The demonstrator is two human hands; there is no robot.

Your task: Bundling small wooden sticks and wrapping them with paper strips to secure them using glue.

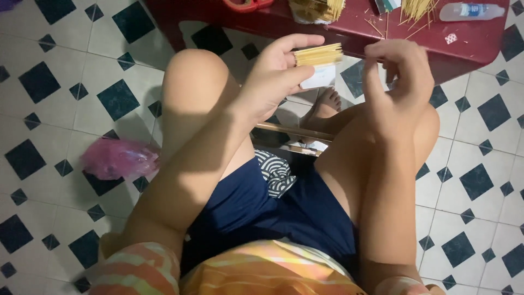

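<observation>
Left hand point(273, 76) grips a bundle of thin sticks point(318, 54); right hand point(401, 82) hovers beside it, above a red table point(349, 27)

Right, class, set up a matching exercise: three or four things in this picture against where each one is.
Things:
1. bundle of thin sticks
2. pink plastic bag
3. clear bottle
4. right hand

Places:
A. lying on the red table
B. on the tiled floor
C. in the left hand
D. raised beside the bundle

Pairs: 1-C, 2-B, 3-A, 4-D

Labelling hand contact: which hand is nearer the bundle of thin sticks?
Left. The left hand grips the bundle of thin sticks at its near end; the right hand is just beside its far end, apart.
</observation>
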